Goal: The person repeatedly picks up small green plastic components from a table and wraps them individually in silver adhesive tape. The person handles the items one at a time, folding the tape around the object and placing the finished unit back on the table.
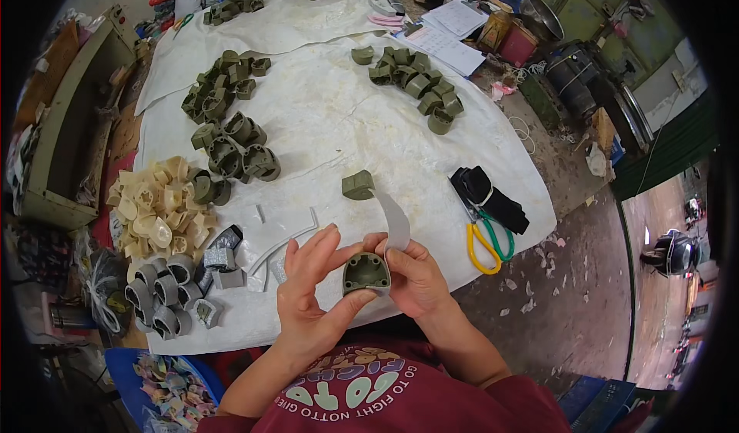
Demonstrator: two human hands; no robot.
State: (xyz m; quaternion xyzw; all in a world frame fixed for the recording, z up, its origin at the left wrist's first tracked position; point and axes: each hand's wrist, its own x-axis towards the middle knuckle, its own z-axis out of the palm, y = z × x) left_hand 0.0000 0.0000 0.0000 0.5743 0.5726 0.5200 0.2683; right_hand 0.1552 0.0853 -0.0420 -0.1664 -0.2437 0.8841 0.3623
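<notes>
Olive-green heel piece (pixel 366 272), one of it, sits between both hands just above the person's chest, its hollow arched side facing up; the left hand (pixel 312 290) cups it from the left with fingers spread half open and the thumb pressed under its lower edge, while the right hand (pixel 413 277) closes on its right side, fingers curled, and also pinches one pale grey strip (pixel 396 219) that curls upward from the fingertips. One more olive heel piece (pixel 358 184) lies alone on the white sheet (pixel 331 117), a little beyond the hands. Four heaps of olive pieces lie farther off: one at the left middle (pixel 235 152), one behind that (pixel 219 86), one at the upper right (pixel 416 79), one on the far sheet (pixel 231 8); each holds too many to count surely. One heap of cream pieces (pixel 154 210) and one cluster of grey pieces (pixel 165 294) lie to the left of the left hand. One pair of scissors (pixel 486 240) with a yellow and a green handle rests well right of the right hand, touching one black bundle (pixel 489 198)
</notes>
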